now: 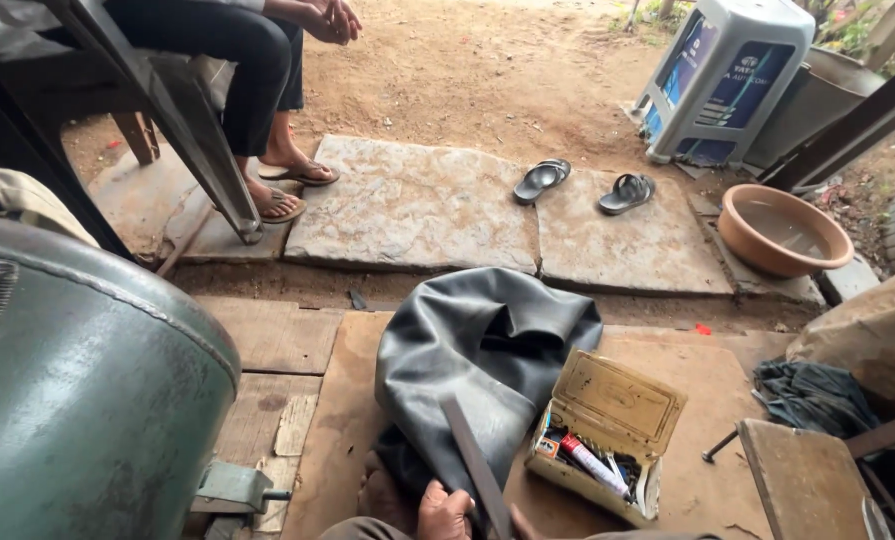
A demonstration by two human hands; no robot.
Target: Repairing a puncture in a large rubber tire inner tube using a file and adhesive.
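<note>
Hands sit at the bottom centre of the head view. One hand (443, 512), which I take for the left, is closed round the lower end of a long flat metal file (474, 462); the file slants up across a folded black rubber inner tube (477, 350) lying on the wooden floor (267, 335) in mid-frame. The right hand barely enters the frame, so I cannot tell its grip.

Filing goes best, I judge, with the rubber pulled flat and taut and the strokes kept light and even.

Counted: one file, one tube, one open tin box (605, 432) of small supplies lower right, two sandals (584, 186) on stone slabs, one brown basin (784, 231) right, one green tank (87, 400) lower left, one seated person upper left.
</note>
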